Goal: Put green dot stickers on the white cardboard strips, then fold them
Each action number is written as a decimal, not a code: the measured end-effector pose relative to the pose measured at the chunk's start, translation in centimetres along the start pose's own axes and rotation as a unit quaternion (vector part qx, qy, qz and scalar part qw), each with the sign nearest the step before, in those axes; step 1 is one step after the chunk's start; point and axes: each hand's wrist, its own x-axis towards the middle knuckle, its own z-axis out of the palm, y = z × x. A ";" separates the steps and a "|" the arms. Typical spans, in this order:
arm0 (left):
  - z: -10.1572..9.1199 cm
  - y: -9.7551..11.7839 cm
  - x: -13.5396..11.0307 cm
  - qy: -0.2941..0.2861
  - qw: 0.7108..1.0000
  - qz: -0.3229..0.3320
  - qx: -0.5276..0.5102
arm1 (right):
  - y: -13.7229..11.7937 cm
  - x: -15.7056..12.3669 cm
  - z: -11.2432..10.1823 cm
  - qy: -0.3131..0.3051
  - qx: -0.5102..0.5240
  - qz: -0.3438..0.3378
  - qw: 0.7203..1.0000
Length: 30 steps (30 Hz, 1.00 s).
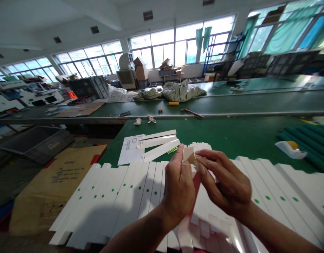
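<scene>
My left hand and my right hand meet above the near edge of a green table. Together they pinch the end flap of a flat white carton blank, whose long body runs down between my wrists. Both hands have their fingers closed on it. Beneath them lies a fanned row of long white carton blanks with green dots, spread from left to right. Three folded white strips lie just beyond, partly on a printed paper sheet.
A white tape dispenser sits at the right by green foam rolls. A brown cardboard box and a grey plastic crate stand on the floor at the left. Long green benches with cloth bundles and tools run behind.
</scene>
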 end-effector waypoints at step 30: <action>0.1 0.2 1.6 -0.068 0.944 -0.155 -0.284 | 0.3 2.4 -0.1 -0.128 0.326 0.399 0.847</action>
